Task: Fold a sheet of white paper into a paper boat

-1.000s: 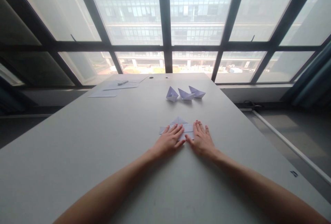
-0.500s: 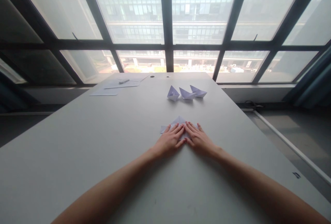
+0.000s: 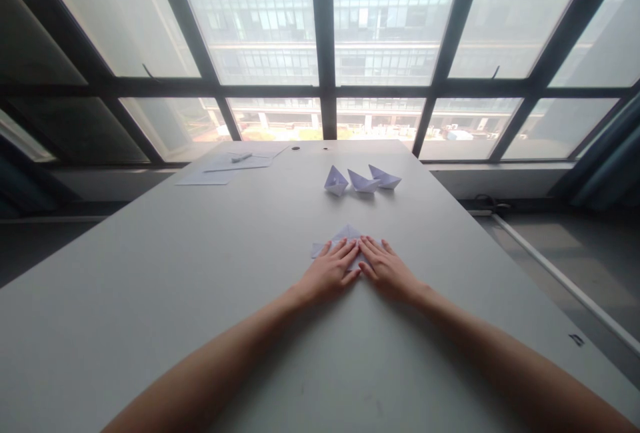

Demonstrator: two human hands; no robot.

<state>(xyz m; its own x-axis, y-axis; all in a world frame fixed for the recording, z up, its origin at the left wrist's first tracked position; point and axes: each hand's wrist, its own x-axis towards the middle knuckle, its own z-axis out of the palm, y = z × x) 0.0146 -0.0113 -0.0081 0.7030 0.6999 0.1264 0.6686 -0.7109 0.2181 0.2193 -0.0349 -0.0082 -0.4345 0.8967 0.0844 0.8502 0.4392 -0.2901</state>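
Observation:
A partly folded sheet of white paper (image 3: 345, 232) lies flat on the grey table (image 3: 200, 273), its point toward the window. My left hand (image 3: 330, 270) rests on its left half with fingers stretched flat. My right hand (image 3: 385, 266) lies on its right half, fingers flat and together, fingertips meeting those of the left hand near the paper's middle. Both hands press down on the paper; neither grips it.
Three folded paper boats (image 3: 361, 180) stand in a row farther back. Loose white sheets (image 3: 225, 168) with a pen (image 3: 241, 157) lie at the far left by the window. The table's right edge drops to the floor, where a white rail (image 3: 560, 280) runs.
My right hand has slid left across the paper until its fingertips met the left hand's. The left hand stayed in place.

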